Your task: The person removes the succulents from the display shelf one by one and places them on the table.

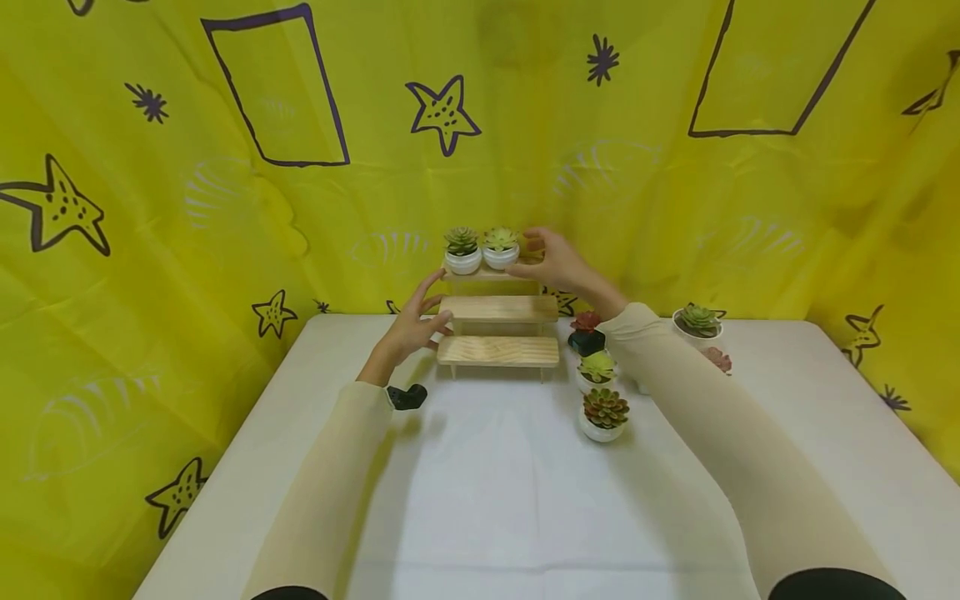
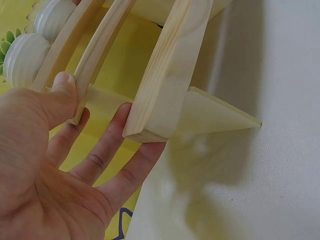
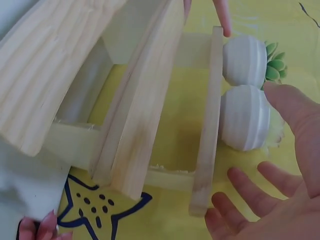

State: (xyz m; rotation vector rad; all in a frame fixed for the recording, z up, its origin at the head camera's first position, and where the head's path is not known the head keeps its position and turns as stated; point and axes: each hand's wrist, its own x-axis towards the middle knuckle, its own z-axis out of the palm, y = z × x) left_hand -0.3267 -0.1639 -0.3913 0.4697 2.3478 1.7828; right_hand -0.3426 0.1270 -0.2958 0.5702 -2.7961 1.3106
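A three-step wooden stand stands at the back of the table. On its top step sit two potted succulents in white pots: a dark green succulent at left and a pale green succulent beside it. My left hand grips the stand's left end; in the left wrist view the thumb lies on the middle step with fingers around the step ends. My right hand is at the top step's right end, fingers spread. Its thumb is close to the white pots; whether it touches them I cannot tell.
Right of the stand are a red succulent in a dark pot, a yellow-green succulent and a reddish-green succulent. Beyond the right sleeve are another green succulent and a partly hidden pink one. A yellow patterned curtain hangs behind.
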